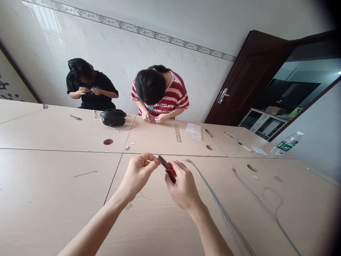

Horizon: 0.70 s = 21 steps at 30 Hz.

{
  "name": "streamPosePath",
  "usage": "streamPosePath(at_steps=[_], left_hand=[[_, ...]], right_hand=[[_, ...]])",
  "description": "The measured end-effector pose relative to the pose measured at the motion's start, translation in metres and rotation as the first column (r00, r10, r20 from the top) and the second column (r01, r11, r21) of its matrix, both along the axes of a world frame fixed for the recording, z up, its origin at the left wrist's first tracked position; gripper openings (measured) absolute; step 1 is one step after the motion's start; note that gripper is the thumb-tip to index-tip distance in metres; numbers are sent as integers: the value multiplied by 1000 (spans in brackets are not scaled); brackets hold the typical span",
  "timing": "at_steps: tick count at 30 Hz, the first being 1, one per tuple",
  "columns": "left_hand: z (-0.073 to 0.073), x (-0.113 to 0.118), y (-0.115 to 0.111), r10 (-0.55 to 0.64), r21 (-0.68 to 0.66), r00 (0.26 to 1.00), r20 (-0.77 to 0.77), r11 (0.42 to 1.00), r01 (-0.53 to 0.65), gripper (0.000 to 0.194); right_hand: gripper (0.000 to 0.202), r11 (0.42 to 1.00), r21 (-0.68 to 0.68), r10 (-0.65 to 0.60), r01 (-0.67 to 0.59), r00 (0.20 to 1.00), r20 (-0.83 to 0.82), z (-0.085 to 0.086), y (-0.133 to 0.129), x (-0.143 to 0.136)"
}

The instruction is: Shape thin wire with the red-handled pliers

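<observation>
My right hand (182, 183) is wrapped round the red and black handles of a pair of pliers (164, 163). The dark jaws point up and left, reaching the fingertips of my left hand (141, 174). Those fingers are pinched together; what they hold is too small to make out. Below them, a thin cord (146, 196) curves over the table. Just right of my right hand lies a bundle of long grey-blue cords (213, 193) with small metal ends. Another cord bundle (255, 193) stretches farther right.
Two people sit across the table (66, 202), a person in black (92, 85) and a person in red stripes (162, 92). A black device with a white cable (113, 117), a ruler (177, 133), a plastic bag (194, 131), pens and a water bottle (287, 143) lie or stand on the far side.
</observation>
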<state>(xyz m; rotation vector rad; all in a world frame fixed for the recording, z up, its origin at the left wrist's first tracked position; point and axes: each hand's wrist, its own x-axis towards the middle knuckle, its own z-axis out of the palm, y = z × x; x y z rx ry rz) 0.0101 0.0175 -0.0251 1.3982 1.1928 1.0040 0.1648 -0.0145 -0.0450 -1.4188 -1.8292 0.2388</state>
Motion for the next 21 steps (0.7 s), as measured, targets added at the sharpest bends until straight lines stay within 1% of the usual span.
streamPosePath(at_steps=[3, 5, 7, 11, 15, 21], left_hand=[[2, -3, 2, 2, -26, 999, 44, 1000, -1, 20], [4, -5, 2, -24, -47, 998, 56, 999, 26, 18], [6, -6, 0, -63, -64, 996, 64, 996, 68, 17], [8, -5, -2, -120, -81, 991, 67, 989, 125, 18], [10, -4, -4, -165, -95, 985, 56, 981, 170, 18], [14, -4, -6, -195, -115, 977, 85, 972, 204, 17]], right_hand=[[4, 999, 30, 27, -23, 988, -153, 3, 0, 1], [7, 999, 41, 36, -27, 969, -243, 5, -1, 2], [11, 999, 36, 45, -36, 956, -290, 7, -2, 4], [14, 997, -13, 66, -74, 943, -327, 10, -5, 6], [14, 991, -33, 110, -128, 936, -335, 10, -6, 4], [17, 990, -40, 117, -136, 943, -312, 10, -5, 5]])
